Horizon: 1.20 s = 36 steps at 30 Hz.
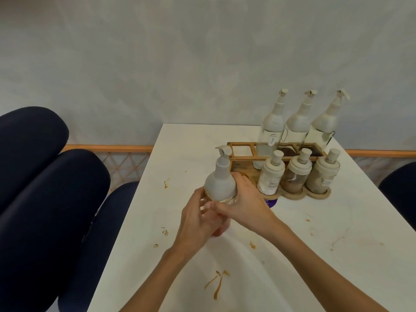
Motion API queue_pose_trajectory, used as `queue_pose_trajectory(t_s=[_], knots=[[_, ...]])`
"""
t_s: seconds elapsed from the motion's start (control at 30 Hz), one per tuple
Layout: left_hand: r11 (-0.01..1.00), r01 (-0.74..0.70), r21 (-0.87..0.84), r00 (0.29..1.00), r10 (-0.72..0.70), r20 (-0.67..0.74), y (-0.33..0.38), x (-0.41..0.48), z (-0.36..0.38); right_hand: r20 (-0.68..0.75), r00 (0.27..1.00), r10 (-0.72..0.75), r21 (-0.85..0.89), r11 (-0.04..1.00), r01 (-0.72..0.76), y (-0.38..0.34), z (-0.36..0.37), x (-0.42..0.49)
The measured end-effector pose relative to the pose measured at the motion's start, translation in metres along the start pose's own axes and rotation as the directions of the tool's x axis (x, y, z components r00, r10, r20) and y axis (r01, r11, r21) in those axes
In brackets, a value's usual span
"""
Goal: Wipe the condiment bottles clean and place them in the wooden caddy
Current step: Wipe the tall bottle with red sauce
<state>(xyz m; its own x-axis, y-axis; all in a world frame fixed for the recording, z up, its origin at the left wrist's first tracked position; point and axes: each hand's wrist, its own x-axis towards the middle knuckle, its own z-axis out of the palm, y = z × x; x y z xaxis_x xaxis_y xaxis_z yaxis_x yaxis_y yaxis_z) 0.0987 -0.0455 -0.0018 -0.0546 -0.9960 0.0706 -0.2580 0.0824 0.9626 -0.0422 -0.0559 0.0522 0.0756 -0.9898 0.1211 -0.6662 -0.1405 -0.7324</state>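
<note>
dark chairs (45,199) beside stained white table (337,255).

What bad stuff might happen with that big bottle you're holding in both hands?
1. The tall frosted pump bottle, held by the left hand and right hand, might knock the short white sugar jar as it enters the wooden caddy.
2. Brown sauce smears on the white table may dirty the arms.
3. No cloth shows, so the bottle may go in unwiped.
</note>
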Motion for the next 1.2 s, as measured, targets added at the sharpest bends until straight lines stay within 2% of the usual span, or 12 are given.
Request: queue_pose_trajectory(t_s=[0.13, 0.3, 0.4, 0.63, 0.8, 1.2], knots=[[0.998, -0.035, -0.05, 0.997, 0.038, 0.061, 0.02, 0.025, -0.007, 0.006, 0.998, -0.064, 0.053, 0.997, 0.064, -0.001, -0.026, 0.017], [0.983, -0.181, -0.045, 0.971, 0.186, 0.153, 0.07, 0.081, -0.008, -0.102, 0.986, -0.132, 0.091, 0.986, 0.142, -0.012, -0.069, 0.052], [0.974, -0.215, -0.071, 0.948, 0.226, 0.222, 0.097, 0.117, -0.003, -0.186, 0.965, -0.182, 0.075, 0.977, 0.199, -0.018, -0.095, 0.075], [0.971, -0.21, -0.114, 0.886, 0.238, 0.398, 0.112, 0.193, 0.015, -0.34, 0.926, -0.164, 0.075, 0.977, 0.2, -0.008, -0.113, 0.121], [0.975, -0.21, -0.076, 0.87, 0.222, 0.44, 0.094, 0.231, 0.029, -0.369, 0.921, -0.125, 0.045, 0.987, 0.152, 0.013, -0.097, 0.143], [0.983, -0.154, 0.102, 0.87, 0.086, 0.485, 0.058, 0.248, 0.048, -0.287, 0.957, -0.035, 0.003, 0.999, 0.037, 0.045, -0.076, 0.162]])
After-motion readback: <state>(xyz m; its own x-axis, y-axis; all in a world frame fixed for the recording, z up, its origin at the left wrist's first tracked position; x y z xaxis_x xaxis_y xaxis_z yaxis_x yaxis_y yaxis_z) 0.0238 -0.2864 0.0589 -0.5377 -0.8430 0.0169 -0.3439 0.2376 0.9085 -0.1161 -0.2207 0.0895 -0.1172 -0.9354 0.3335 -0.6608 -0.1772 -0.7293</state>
